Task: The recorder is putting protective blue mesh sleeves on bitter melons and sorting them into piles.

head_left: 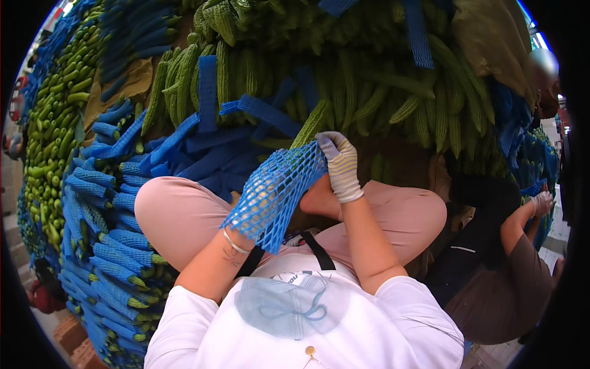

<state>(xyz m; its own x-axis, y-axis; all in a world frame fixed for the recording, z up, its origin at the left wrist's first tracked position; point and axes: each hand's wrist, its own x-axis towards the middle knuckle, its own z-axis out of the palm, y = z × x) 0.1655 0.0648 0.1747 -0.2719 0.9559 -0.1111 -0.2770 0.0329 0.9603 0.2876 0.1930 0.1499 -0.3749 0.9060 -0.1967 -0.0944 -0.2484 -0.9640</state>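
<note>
I see a big pile of bumpy green gourds (pixel 347 92); between its near edge and the pink knees (pixel 412 212), room is tight. There, a blue net (pixel 279 175) has one gourd (pixel 312 123) poking out. The right hand (pixel 343 169) pinches the net's rim. The left hand (pixel 259 200) is inside; from afar, I can't tell its grip. Netting, I think; next needs a gentle pull.

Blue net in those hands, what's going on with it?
A seated person has the left hand inside the net, while the right hand pinches its far edge. A green gourd sticks out at that end; whether the left hand grips it is unclear. Netted gourds lie to the left, bare gourds ahead.
</note>
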